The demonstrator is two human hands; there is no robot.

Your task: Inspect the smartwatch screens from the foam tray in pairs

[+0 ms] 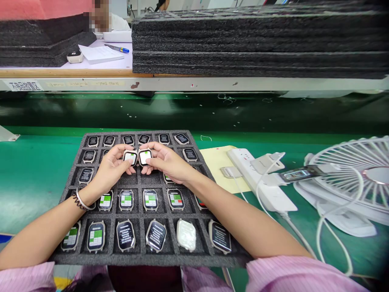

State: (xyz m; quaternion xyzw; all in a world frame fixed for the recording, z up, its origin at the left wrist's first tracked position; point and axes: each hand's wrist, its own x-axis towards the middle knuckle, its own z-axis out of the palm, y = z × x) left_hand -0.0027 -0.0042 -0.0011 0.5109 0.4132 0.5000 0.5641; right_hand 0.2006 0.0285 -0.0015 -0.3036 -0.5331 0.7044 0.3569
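Observation:
My left hand (110, 168) grips a smartwatch case (129, 157) whose lit screen shows green and white cells. Pinched in my right hand (169, 163) is a second smartwatch case (145, 155) with a mostly white screen. Both strapless watches are held side by side above a black foam tray (146, 260). Its compartments hold several more watch cases, some showing text and others green grids, such as the one in the fourth row (126, 199). One watch (186, 234) in the front row shows a pale, blank face. My forearms and hands hide parts of the tray.
Right of the tray are a white power strip (261, 178) with plugs and cables, a yellow sheet (223, 164) and a white fan (358, 174). Stacked black foam trays (258, 44) fill the shelf behind, beside a notepad (100, 54) and pen (117, 48). A person sits beyond.

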